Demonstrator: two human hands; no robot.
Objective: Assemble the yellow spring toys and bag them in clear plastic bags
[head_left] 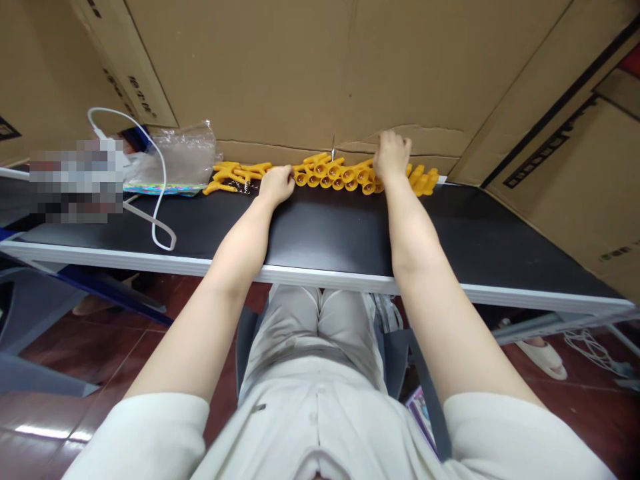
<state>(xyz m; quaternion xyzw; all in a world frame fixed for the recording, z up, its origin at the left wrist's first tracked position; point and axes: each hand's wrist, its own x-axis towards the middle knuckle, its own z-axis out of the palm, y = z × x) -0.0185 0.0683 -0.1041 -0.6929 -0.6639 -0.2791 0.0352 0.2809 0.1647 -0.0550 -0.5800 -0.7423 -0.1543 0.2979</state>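
Observation:
A row of yellow plastic pieces (337,177) with round hollow ends facing me lies along the back of the black table. My left hand (277,185) is closed at the row's left end, between it and a heap of yellow forked handles (234,176) with metal coil springs among them. Whatever its fingers hold is hidden. My right hand (393,157) is closed over the right part of the row, fingers curled downward against the pieces; its grip is hidden too. Just right of it stand more yellow pieces (423,180), close together.
A cardboard wall (320,80) rises directly behind the row, and a cardboard box (575,173) bounds the right side. On the left lie a clear plastic bag (185,160), a white cable (161,180) and a blurred-out item. The black table (330,233) has a metal front edge.

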